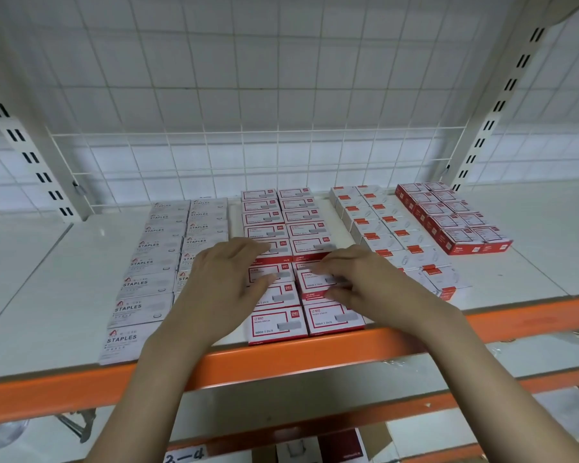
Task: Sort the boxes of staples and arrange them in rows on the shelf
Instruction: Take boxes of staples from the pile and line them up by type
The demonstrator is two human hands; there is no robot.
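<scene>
Rows of staple boxes lie on the white shelf. At the left run two rows of grey boxes marked STAPLES. In the middle run two rows of red-and-white boxes. My left hand lies flat on the left middle row, fingers straight. My right hand holds one red-and-white box in the right middle row, fingers on its top and thumb at its near edge; that box sits slightly raised. Further right are white boxes with red labels and a block of red boxes.
An orange beam edges the shelf front. White wire mesh backs the shelf, with slotted uprights at both sides. Bare shelf lies left of the grey rows and right of the red block. A lower shelf shows below, with a carton.
</scene>
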